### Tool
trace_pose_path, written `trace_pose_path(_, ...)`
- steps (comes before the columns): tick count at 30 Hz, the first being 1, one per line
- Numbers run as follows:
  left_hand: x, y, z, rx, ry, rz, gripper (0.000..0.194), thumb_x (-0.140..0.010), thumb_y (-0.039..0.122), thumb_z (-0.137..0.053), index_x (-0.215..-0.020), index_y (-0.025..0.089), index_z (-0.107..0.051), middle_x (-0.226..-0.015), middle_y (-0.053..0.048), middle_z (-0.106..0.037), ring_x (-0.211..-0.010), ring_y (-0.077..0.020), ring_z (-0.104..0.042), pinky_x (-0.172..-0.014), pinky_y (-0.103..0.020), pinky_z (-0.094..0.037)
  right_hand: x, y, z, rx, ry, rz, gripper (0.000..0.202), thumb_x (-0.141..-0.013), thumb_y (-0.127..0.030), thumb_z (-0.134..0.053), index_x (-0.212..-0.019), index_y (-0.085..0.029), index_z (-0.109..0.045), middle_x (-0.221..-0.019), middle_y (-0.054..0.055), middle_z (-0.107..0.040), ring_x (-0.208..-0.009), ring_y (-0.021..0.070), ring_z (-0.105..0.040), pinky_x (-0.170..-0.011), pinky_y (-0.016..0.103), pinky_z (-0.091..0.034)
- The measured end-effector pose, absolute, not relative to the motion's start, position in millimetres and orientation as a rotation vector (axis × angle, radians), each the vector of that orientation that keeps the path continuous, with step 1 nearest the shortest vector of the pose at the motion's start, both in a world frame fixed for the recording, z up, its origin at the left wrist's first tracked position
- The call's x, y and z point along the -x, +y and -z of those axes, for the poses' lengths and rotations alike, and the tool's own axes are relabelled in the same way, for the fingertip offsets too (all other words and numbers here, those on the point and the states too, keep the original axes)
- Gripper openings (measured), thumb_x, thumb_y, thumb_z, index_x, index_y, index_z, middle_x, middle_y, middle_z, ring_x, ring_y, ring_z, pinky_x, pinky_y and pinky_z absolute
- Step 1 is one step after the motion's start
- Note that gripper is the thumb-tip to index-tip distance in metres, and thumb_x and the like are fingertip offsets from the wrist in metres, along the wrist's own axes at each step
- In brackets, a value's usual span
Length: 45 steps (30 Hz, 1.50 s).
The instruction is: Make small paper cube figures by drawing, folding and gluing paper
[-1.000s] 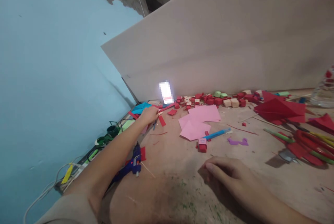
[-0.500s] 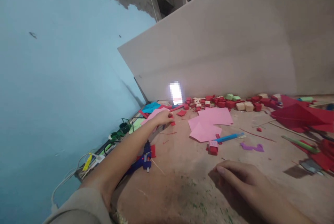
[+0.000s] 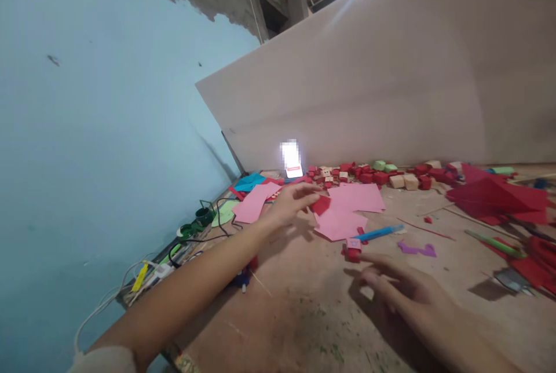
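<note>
My left hand (image 3: 295, 204) is raised over the table's middle, its fingers pinching a small red paper piece (image 3: 321, 205) in front of the pink sheets (image 3: 358, 196). Lower right, my right hand (image 3: 402, 289) has thumb and index finger apart and holds nothing. Its index fingertip is at a small red block with a pink top (image 3: 353, 250), close enough that contact cannot be told. A blue pen (image 3: 380, 232) lies just behind that block.
Many small red, tan and green blocks (image 3: 410, 182) line the back by the panel. A glowing phone (image 3: 292, 158) stands there. Red paper (image 3: 499, 193) and scissors are right; a glue gun (image 3: 243, 279) is partly behind my left arm; cables (image 3: 102, 303) run left.
My left hand has moved right, from the left pink paper towards the middle sheets, with a red piece now in its fingers. My right hand's index finger has extended towards the pink-topped block.
</note>
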<state>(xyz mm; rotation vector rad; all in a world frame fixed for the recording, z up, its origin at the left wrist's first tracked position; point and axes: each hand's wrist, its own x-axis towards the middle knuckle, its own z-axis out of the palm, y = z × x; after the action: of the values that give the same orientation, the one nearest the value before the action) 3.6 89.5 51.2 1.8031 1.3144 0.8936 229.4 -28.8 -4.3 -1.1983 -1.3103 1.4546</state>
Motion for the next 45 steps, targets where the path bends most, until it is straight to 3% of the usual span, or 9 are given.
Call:
trace_pose_path(6, -45, -13, -22, -1.114, 0.957, -0.868, 0.037, -0.083, 0.038, -0.073, -0.114, 0.018, -0.068, -0.086, -0.006, -0.070, -0.055, -0.0136, -0.063, -0.043, -0.021, -0.045, -234, -29, -2, 1.160, -1.297, -1.410, 0.042, -0.088, -0.053, -0.066, -0.112, -0.019, -0.065, -0.072, 0.000, -0.066, -0.054, 0.0150, -0.058, -0.054, 0.027, -0.048)
trace_pose_path(10, -46, -24, -6, -0.906, 0.967, -0.888, 0.031, -0.078, 0.025, -0.076, -0.106, 0.013, -0.071, -0.072, -0.003, -0.068, -0.058, -0.0096, -0.059, -0.054, -0.019, -0.044, -234, -30, 1, 1.112, -1.246, -1.472, 0.035, -0.093, -0.054, -0.060, -0.095, -0.020, -0.064, -0.061, -0.004, -0.059, -0.054, 0.0143, -0.057, -0.055, 0.026, -0.046)
trace_pose_path(14, -44, -18, 2, -0.832, 0.909, -0.924, 0.026, -0.076, 0.020, -0.074, -0.100, 0.012, -0.071, -0.084, -0.007, -0.073, -0.067, -0.0130, -0.065, -0.064, -0.023, -0.048, -232, -27, 5, 1.187, -1.438, -1.404, 0.022, -0.088, -0.038, -0.068, -0.097, -0.019, -0.068, -0.086, 0.004, -0.074, -0.078, 0.0188, -0.068, -0.072, 0.029, -0.050)
trace_pose_path(20, -30, -19, 8, -1.095, 0.915, -0.977, 0.038, -0.095, 0.045, -0.056, -0.114, 0.014, -0.068, -0.095, -0.012, -0.074, -0.083, -0.0213, -0.069, -0.071, -0.030, -0.053, -231, -25, -2, 1.352, -1.421, -1.353, 0.018, -0.085, -0.034, -0.064, -0.086, -0.018, -0.070, -0.069, 0.001, -0.067, -0.060, 0.0158, -0.059, -0.056, 0.026, -0.045)
trace_pose_path(23, -26, -20, 8, -1.606, 0.994, -1.041, 0.036, -0.090, 0.030, -0.068, -0.125, 0.024, -0.064, -0.127, -0.010, -0.066, -0.112, -0.0235, -0.064, -0.091, -0.034, -0.053, -231, -25, -8, 1.388, -1.389, -1.361, 0.019, -0.087, -0.036, -0.064, -0.082, -0.018, -0.070, -0.064, -0.001, -0.063, -0.056, 0.0137, -0.054, -0.052, 0.024, -0.041)
trace_pose_path(26, -27, -18, 10, -2.123, 0.982, -1.108, 0.041, -0.082, 0.014, -0.075, -0.122, 0.020, -0.066, -0.129, -0.011, -0.064, -0.123, -0.0241, -0.059, -0.106, -0.036, -0.047, -232, -23, -9, 1.373, -1.401, -1.360, 0.017, -0.086, -0.035, -0.066, -0.081, -0.019, -0.071, -0.070, 0.001, -0.066, -0.058, 0.0134, -0.055, -0.053, 0.024, -0.042)
trace_pose_path(34, -24, -15, 17, -2.257, 0.977, -1.120, 0.021, -0.089, 0.016, -0.073, -0.110, 0.012, -0.072, -0.103, -0.008, -0.076, -0.097, -0.0156, -0.070, -0.090, -0.024, -0.053, -233, -23, -5, 1.351, -1.418, -1.368, 0.016, -0.090, -0.033, -0.067, -0.085, -0.019, -0.074, -0.064, -0.001, -0.065, -0.054, 0.0108, -0.054, -0.050, 0.022, -0.042)
trace_pose_path(40, -23, -15, 11, -2.175, 1.002, -1.068, 0.015, -0.092, 0.014, -0.069, -0.107, 0.016, -0.073, -0.101, -0.003, -0.076, -0.093, -0.0123, -0.070, -0.085, -0.020, -0.051, -232, -26, -6, 1.354, -1.529, -1.301, 0.027, -0.081, -0.033, -0.080, -0.106, -0.022, -0.076, -0.101, 0.002, -0.079, -0.089, 0.0166, -0.071, -0.080, 0.025, -0.054)
trace_pose_path(45, -23, -16, 8, -2.141, 1.017, -1.022, 0.007, -0.093, 0.016, -0.067, -0.094, 0.017, -0.073, -0.088, 0.000, -0.075, -0.083, -0.0103, -0.068, -0.079, -0.019, -0.050, -231, -26, -13, 1.345, -1.633, -1.331, 0.010, -0.089, -0.027, -0.071, -0.090, -0.021, -0.080, -0.085, 0.000, -0.080, -0.075, 0.0135, -0.069, -0.067, 0.021, -0.053)
